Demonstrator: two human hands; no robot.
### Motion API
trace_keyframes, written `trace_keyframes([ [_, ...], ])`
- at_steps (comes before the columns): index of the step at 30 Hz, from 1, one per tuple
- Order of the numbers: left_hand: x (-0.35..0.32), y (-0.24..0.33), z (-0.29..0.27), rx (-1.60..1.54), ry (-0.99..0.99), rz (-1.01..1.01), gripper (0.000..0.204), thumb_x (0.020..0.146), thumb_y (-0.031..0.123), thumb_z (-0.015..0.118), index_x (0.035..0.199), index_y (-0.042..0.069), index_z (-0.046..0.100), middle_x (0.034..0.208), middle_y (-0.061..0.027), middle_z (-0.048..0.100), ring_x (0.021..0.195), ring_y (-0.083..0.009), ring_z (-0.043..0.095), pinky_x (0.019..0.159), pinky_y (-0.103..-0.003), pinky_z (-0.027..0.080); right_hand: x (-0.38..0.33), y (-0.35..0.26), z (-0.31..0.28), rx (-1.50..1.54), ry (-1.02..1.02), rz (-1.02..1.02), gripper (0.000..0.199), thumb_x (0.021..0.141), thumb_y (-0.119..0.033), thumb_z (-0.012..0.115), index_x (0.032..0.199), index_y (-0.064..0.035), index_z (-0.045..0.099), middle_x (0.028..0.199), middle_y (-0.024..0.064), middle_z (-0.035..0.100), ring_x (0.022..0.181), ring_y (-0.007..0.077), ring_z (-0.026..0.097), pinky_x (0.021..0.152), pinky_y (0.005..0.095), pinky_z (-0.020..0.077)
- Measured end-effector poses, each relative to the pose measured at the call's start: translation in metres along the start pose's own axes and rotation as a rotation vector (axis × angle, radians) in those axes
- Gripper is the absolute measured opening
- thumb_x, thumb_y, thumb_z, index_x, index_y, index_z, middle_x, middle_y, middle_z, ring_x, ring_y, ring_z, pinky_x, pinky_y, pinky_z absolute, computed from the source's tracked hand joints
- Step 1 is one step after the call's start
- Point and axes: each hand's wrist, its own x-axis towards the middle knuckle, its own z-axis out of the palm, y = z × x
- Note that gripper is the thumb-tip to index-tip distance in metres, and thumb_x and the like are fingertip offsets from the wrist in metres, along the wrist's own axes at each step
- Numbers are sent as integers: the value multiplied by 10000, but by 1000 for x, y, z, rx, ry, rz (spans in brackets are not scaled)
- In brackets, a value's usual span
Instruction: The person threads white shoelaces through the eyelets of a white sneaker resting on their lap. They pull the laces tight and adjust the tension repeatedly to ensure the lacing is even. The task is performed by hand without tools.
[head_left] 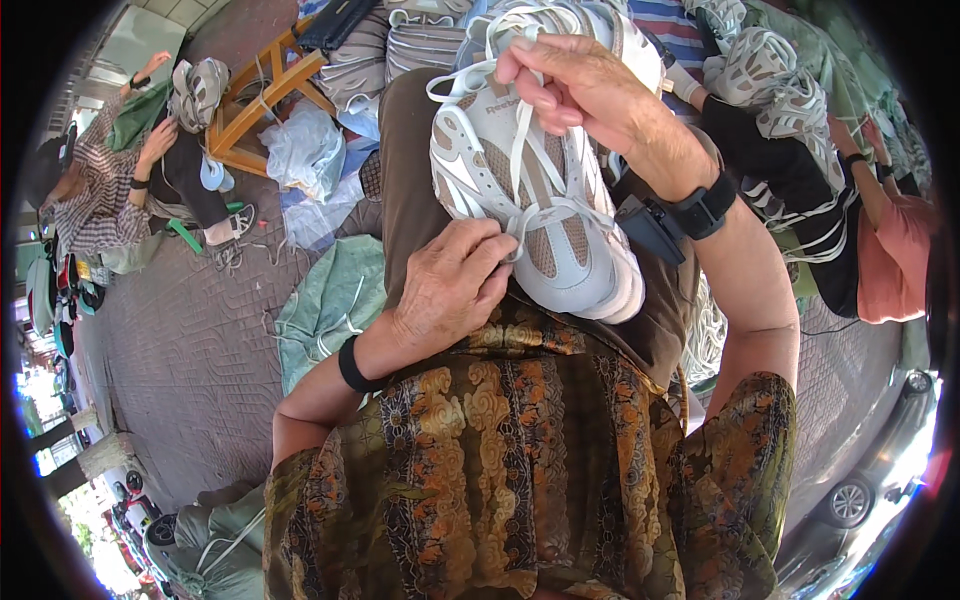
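A white and grey sneaker (pixel 565 270) with brown mesh lies across my lap, its toe toward me. White lace (pixel 519 150) is threaded through its lower eyelets and runs loosely up over the tongue. My left hand (pixel 452 283) is closed at the shoe's left side, thumb and forefinger pinching the lace near the lowest eyelets. Above the tongue, my right hand (pixel 585 90) is raised with curled fingers closed on the lace; the exact grip is partly hidden. Pale shoe parts show behind it, close against this sneaker.
Stacked sneakers (pixel 430 45) lie beyond my knees, by a wooden stool frame (pixel 265 105) and a plastic bag (pixel 305 150). A green sack (pixel 335 300) rests left of my leg. One person (pixel 95 205) at left and another (pixel 893 250) at right handle shoes. White laces (pixel 706 335) hang at my right.
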Motion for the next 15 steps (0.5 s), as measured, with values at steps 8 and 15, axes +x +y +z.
trace_keyframes([
  [8,28,20,5,35,-108,329,384,707,66,705,1081,32,622,1164,-125,594,1082,-280,591,900,-393,490,1,-9,14,-21,-2,126,368,1002,-339,512,866,-11,610,521,-60,361,453,48,303,440,227,296],
  [15,18,15,31,135,-90,419,440,663,80,741,1090,33,645,1212,-88,614,1148,-236,583,944,-341,502,14,-22,28,-65,-57,188,364,1017,-324,460,886,-9,587,515,-75,308,443,48,276,449,242,300],
])
